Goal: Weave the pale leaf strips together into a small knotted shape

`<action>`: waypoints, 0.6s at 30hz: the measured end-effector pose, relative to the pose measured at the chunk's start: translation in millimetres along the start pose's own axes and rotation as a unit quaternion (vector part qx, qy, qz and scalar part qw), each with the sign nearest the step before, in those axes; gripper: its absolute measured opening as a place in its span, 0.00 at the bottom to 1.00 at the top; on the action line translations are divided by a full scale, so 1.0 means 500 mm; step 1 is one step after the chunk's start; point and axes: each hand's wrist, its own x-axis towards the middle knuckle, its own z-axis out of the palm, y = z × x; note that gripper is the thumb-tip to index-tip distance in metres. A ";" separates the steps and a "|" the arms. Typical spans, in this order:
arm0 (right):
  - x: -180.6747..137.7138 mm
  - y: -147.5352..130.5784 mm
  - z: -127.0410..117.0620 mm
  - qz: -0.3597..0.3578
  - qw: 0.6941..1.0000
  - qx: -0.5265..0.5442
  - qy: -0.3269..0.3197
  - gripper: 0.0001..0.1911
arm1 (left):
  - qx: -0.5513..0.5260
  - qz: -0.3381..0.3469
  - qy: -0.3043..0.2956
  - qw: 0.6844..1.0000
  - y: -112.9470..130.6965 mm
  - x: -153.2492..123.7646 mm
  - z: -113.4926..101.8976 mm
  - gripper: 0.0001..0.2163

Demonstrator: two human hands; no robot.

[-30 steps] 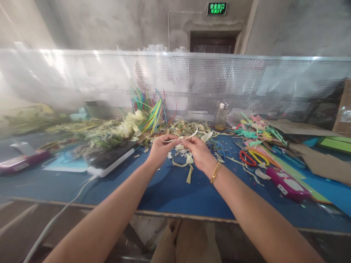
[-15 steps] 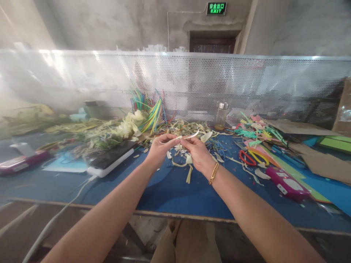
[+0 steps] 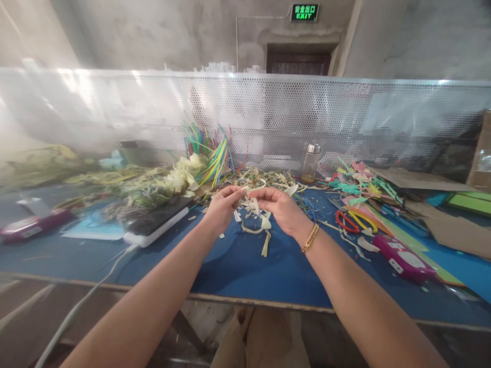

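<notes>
My left hand (image 3: 224, 207) is closed in a pinch on a thin pale strip (image 3: 261, 182), which curls up above the fingers. Close beside it, my right hand (image 3: 278, 204) has its bent fingers on the same strip near the left fingertips; the exact grip is small and partly hidden. Under the hands lie cream-coloured scraps and a pale knotted ribbon piece (image 3: 265, 223) with a hanging tail. Behind them spreads a heap of pale green and cream cut strips (image 3: 268, 177).
On the left are a dark phone on a white power bank (image 3: 153, 227), a cable and a bundle of coloured sticks (image 3: 217, 158). Right of my hands are scissors (image 3: 347, 222), a purple power strip (image 3: 402, 258), coloured paper and cardboard. A glass bottle (image 3: 310, 162) stands behind.
My right hand has shifted slightly right and turned, its thumb and fingers less tightly together. The strip, earlier stretched out to the right, now curls above the fingers. My left hand has hardly moved.
</notes>
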 end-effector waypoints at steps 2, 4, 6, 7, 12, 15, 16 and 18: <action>0.002 0.003 0.002 -0.009 1.000 -0.007 0.013 0.09 | 0.006 -0.003 -0.011 1.000 -0.001 0.001 -0.001 0.10; 0.004 0.004 0.004 -0.026 0.999 -0.027 0.035 0.07 | 0.013 -0.002 -0.015 1.000 -0.002 0.001 -0.001 0.10; 0.006 0.004 0.006 -0.046 0.996 -0.055 0.060 0.07 | 0.019 0.001 -0.016 1.000 -0.003 0.000 0.000 0.09; 0.006 0.004 0.006 -0.055 0.994 -0.065 0.072 0.08 | 0.021 0.002 -0.017 1.000 -0.003 0.000 0.000 0.09; 0.002 0.009 0.009 -0.031 0.991 -0.097 0.085 0.11 | 0.033 0.004 -0.016 0.999 -0.002 -0.005 0.003 0.11; 0.000 0.021 0.011 0.014 0.991 -0.125 0.055 0.12 | 0.056 0.008 -0.020 0.998 -0.004 -0.007 0.004 0.12; 0.001 0.025 0.011 0.025 0.990 -0.129 0.049 0.12 | 0.062 0.009 -0.025 0.998 -0.006 -0.008 0.004 0.13; 0.003 0.032 0.010 0.038 0.990 -0.129 0.047 0.12 | 0.070 0.012 -0.030 0.997 -0.009 -0.009 0.005 0.13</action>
